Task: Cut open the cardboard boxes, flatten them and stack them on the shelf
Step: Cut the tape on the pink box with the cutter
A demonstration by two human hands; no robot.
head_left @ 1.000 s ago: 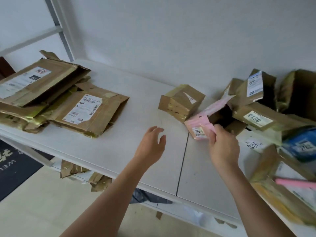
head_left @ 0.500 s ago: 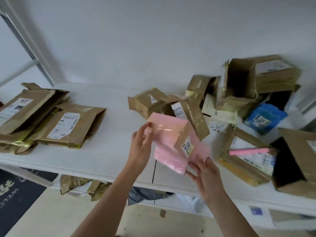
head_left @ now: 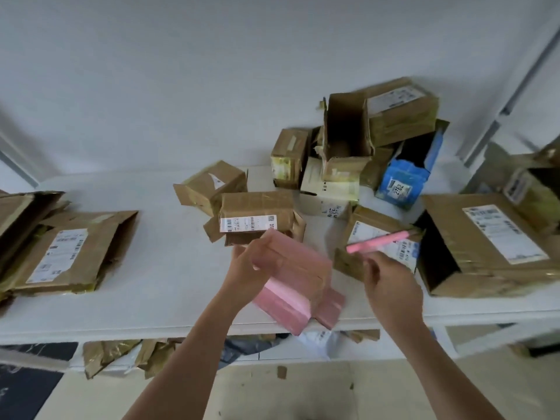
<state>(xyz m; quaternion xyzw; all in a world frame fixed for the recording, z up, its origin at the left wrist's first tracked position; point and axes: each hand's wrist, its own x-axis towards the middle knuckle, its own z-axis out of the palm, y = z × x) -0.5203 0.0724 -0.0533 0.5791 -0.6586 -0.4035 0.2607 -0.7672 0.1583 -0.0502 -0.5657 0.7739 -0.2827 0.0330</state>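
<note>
We hold the pink box [head_left: 298, 277] in our left hand [head_left: 251, 268], our right hand [head_left: 391, 286] loosely curled beside a pink cutter [head_left: 378, 241], near an open brown box [head_left: 345, 137].

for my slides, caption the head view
Left hand holds pink box; right hand reaches for pink cutter.

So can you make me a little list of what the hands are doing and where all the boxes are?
left hand: left hand grips the pink box above the shelf's front edge
right hand: right hand reaches toward the pink cutter; whether it touches it cannot be told
cutter: lies on a labelled brown box
flattened boxes: stack at the left of the white shelf
uncut boxes: pile at the right, including a blue box and an open upright box
</note>
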